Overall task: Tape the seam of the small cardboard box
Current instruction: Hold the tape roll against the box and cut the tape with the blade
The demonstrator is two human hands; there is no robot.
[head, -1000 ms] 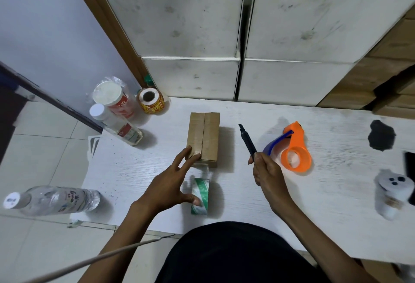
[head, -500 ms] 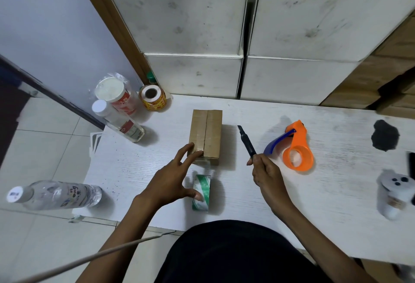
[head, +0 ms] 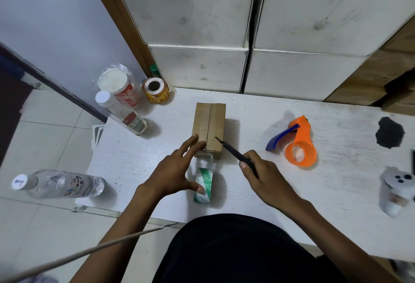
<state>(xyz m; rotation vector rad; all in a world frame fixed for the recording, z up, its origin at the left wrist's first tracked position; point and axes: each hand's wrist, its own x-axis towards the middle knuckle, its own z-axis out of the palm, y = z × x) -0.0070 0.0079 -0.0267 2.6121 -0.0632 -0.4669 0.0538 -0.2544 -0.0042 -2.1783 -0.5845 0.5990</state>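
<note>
A small brown cardboard box [head: 210,125] lies on the white table [head: 258,184], its seam running away from me. A clear strip of tape runs from its near end to a green-and-white tape roll [head: 204,186] standing on edge. My left hand [head: 174,173] spans both: its fingers press the box's near left corner, its thumb rests against the roll. My right hand [head: 260,171] grips a black utility knife [head: 235,154], its blade tip pointing at the box's near right corner.
An orange tape dispenser [head: 299,145] with a blue handle lies to the right. Two bottles [head: 121,112] and a label roll [head: 156,90] stand at the back left. A water bottle [head: 58,184] lies at the left edge. A white controller [head: 396,187] sits far right.
My right hand has swung the knife from upright, right of the box, down and left so the blade tip reaches the box's near right corner. My left hand has stayed in place.
</note>
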